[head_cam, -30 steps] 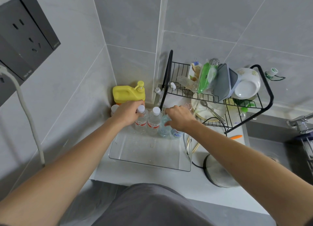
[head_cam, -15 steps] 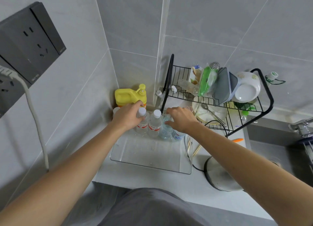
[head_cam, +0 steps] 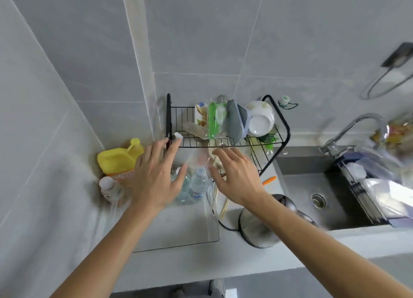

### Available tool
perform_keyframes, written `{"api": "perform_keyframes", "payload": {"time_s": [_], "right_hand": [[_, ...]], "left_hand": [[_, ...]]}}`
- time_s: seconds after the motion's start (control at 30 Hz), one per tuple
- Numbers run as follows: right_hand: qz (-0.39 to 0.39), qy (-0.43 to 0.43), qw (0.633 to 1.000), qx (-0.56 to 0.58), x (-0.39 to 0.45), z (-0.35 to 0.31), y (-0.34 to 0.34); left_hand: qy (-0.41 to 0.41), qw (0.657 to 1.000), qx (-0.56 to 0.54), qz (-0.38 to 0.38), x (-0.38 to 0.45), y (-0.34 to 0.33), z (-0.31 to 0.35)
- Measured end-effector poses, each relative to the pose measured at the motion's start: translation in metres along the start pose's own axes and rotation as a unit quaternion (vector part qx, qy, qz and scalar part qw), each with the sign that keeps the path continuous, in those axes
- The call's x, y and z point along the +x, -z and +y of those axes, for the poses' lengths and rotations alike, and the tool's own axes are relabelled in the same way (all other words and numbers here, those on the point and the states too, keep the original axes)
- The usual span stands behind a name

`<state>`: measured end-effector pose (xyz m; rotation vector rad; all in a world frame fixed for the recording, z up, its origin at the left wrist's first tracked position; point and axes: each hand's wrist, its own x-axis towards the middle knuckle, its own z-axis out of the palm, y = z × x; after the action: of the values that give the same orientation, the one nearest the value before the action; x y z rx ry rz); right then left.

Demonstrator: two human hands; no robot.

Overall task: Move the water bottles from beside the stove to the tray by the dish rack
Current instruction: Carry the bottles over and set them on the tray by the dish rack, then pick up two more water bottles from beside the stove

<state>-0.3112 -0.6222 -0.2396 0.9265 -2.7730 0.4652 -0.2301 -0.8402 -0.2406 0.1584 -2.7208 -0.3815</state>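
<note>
Several clear water bottles [head_cam: 197, 185] with white caps stand at the far end of a clear tray [head_cam: 207, 228] on the counter, just left of the black dish rack [head_cam: 277, 128]. My left hand [head_cam: 156, 179] hovers above the bottles with fingers spread and straight, holding nothing, and it hides some of them. My right hand [head_cam: 237, 177] hovers beside it, over the tray's right edge, fingers also spread and holding nothing. The frame is blurred by motion.
A yellow jug [head_cam: 116, 160] and a small white-capped bottle [head_cam: 107, 187] stand in the left corner. A steel pot lid [head_cam: 259, 228] lies right of the tray. The sink [head_cam: 312, 199] and tap [head_cam: 357, 128] are further right, with a box of items inside.
Both hands have let go of the bottles and lifted off with fingers spread. The view has swung to the right, bringing the sink and tap into sight.
</note>
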Motion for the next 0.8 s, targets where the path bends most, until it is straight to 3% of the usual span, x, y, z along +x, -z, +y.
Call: {"api": "perform_keyframes", "payload": {"time_s": [0.17,0.33,0.57,0.8], "right_hand": [[0.047,-0.157,0.985,-0.046,-0.075,0.033,0.062],[0.084,-0.302,0.947,-0.066,-0.178,0.067,0.113],[0.148,-0.481,0.856,-0.118,-0.355,0.102,0.182],[0.187,-0.611,0.755,-0.143,-0.565,0.139,0.251]], "left_hand": [[-0.115,0.990,-0.083,-0.008,0.028,-0.005,0.085],[-0.253,0.955,-0.142,-0.058,0.024,-0.015,0.200],[-0.417,0.882,-0.181,-0.127,-0.047,-0.042,0.384],[-0.548,0.791,-0.228,-0.148,-0.165,-0.055,0.599]]}}
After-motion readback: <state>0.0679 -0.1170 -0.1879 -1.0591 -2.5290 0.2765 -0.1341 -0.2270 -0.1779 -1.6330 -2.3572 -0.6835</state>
